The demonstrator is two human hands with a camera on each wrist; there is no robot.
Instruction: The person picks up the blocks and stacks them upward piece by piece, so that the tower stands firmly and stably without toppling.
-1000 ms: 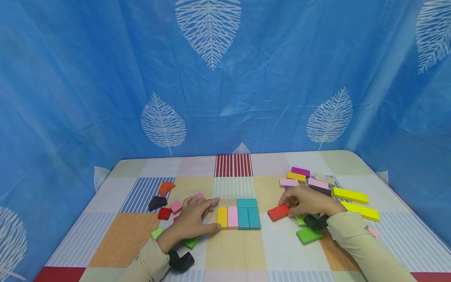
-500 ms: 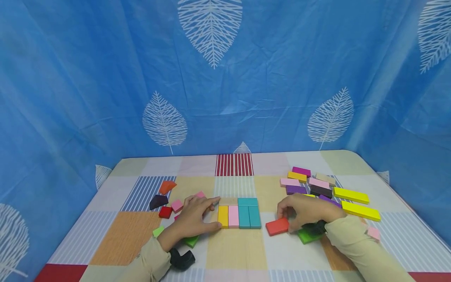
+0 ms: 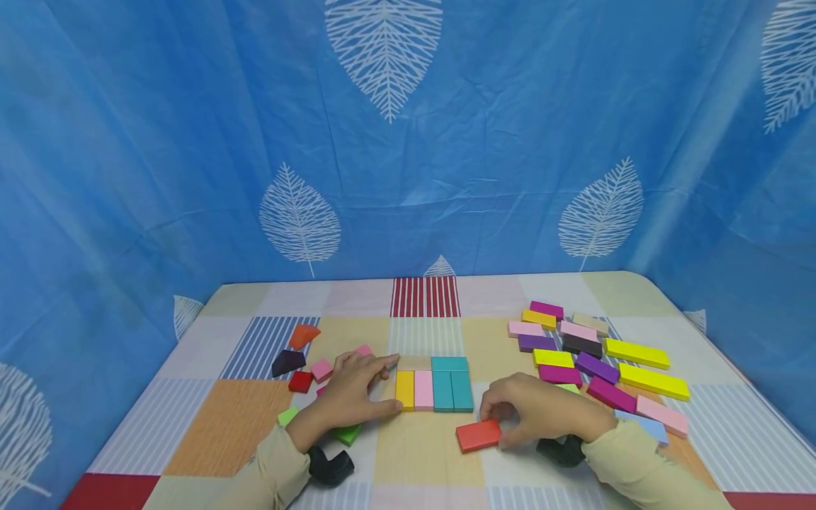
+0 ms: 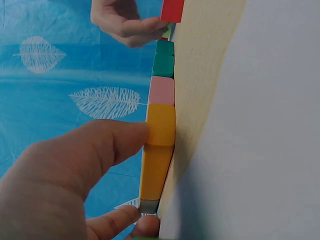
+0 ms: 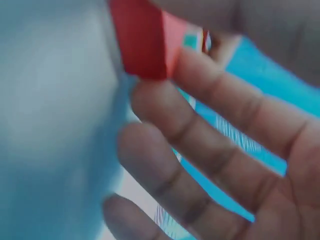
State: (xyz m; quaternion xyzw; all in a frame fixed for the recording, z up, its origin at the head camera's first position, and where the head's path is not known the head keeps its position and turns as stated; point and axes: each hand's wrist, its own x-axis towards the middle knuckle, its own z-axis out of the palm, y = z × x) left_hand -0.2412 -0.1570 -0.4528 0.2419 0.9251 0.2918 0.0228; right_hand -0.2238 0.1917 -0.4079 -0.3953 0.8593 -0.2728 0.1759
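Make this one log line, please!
left hand: thumb touches yellow block; right hand: fingers pinch red block; red block: apart from teal blocks

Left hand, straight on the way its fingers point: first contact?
Beige block, right at the index fingertip of the left hand; whether they touch is hard to judge. The thumb appears to be against the yellow-orange block, so that would be pushed too.

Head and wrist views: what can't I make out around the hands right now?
Head view: the left hand hides part of the green block.
Head view: the right sleeve covers part of the light blue block.
Right wrist view: the top edge cuts off the red block, and the picture is blurred.
Left wrist view: the top edge cuts off the right hand.
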